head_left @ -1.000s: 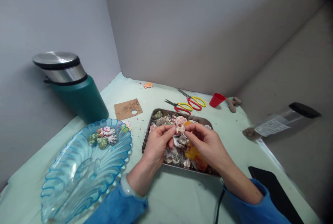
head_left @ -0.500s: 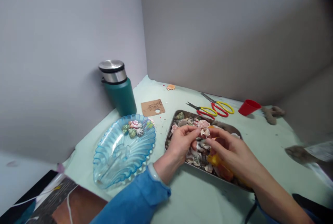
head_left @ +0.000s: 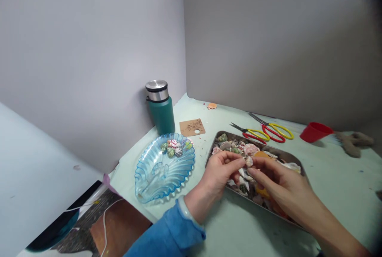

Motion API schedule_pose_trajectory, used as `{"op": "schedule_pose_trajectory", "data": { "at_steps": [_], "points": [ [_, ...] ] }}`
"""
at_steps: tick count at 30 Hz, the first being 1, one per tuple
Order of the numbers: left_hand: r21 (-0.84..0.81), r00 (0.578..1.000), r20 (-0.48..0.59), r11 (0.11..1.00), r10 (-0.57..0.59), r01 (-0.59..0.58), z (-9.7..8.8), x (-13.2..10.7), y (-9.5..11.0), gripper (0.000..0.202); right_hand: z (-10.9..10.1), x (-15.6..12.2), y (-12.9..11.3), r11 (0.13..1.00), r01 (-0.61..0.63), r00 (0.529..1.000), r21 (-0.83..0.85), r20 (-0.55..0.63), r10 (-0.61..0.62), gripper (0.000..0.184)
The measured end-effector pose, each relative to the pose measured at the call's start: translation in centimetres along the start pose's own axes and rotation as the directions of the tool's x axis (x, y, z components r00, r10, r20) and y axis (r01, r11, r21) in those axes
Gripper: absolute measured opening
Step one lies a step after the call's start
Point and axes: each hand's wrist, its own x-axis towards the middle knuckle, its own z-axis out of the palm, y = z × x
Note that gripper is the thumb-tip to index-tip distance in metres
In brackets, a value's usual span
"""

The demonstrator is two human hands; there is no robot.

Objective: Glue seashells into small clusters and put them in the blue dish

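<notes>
Above a metal tray [head_left: 302, 168] full of seashells, a small pale seashell [head_left: 248, 162] sits between my fingertips. My left hand [head_left: 219, 172] pinches it from the left with thumb and forefinger. From the other side, the thumb and fingers of my right hand [head_left: 277, 179] close on the same shell. Heaped in the tray are shells of several kinds, among them a pink ridged scallop shell [head_left: 251, 148]; my right hand covers part of the heap. Left of the tray lies a blue clear shell-shaped dish [head_left: 152, 169] holding several speckled shells [head_left: 171, 152].
A green bottle [head_left: 162, 115] with a steel lid stands by the back left wall. Near it lies a brown card [head_left: 192, 127] with a hole. Two pairs of scissors [head_left: 273, 132], a red cup [head_left: 315, 131] and a grey-brown lumpy piece [head_left: 352, 144] lie behind the tray.
The camera has turned to the left, so everything sits farther right in the picture. Both hands still hold the small shell over the tray; it shows a different side.
</notes>
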Motion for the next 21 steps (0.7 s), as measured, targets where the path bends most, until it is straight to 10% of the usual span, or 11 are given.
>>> {"op": "schedule_pose_trajectory", "data": {
  "at_steps": [6,12,21],
  "points": [
    [0.048,0.995,-0.077,0.997,-0.059,0.063,-0.8,-3.3,1.3,0.044,0.4,-0.7,-2.2,0.999,0.017,0.988,0.027,0.156,-0.021,0.031],
    [0.297,0.990,-0.138,0.954,-0.012,0.053,-4.2,-6.5,6.7,0.033,0.0,-0.9,-3.7,0.999,0.030,0.984,0.029,0.174,-0.035,0.029],
    [0.659,0.884,-0.376,0.751,0.278,0.045,-12.4,-2.5,12.2,0.032,0.0,-0.9,-3.4,0.995,0.098,0.982,-0.011,0.162,-0.095,0.024]
  ]
}}
